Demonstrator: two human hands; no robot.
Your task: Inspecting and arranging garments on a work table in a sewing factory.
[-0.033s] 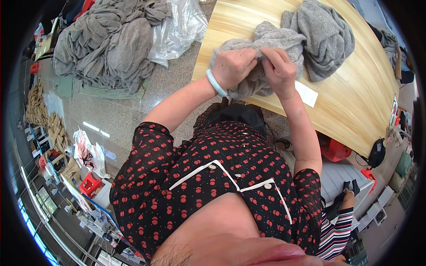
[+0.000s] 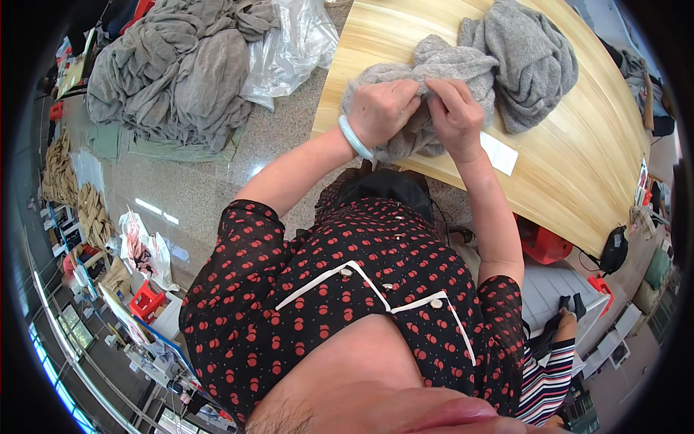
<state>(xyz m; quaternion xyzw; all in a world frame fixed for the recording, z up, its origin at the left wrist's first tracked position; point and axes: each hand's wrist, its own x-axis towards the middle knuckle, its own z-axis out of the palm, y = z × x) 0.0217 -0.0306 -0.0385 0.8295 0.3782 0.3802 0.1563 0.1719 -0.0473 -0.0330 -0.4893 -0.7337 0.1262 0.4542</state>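
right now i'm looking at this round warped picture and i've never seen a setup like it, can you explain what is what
There is no machine here, just a person working with bare hands. The view comes from the left one of two fisheye cameras worn on the head and looking down, so straight edges bend and the wearer's patterned top fills the lower middle.

The left hand, with a pale bracelet at the wrist, and the right hand pinch a grey cloth between their fingertips over a wooden table. Beside it lies a darker grey bundle; whether the two are joined is unclear. A white card lies near the right wrist.

Off the table to the left is a large grey fabric heap, with clear plastic next to it.
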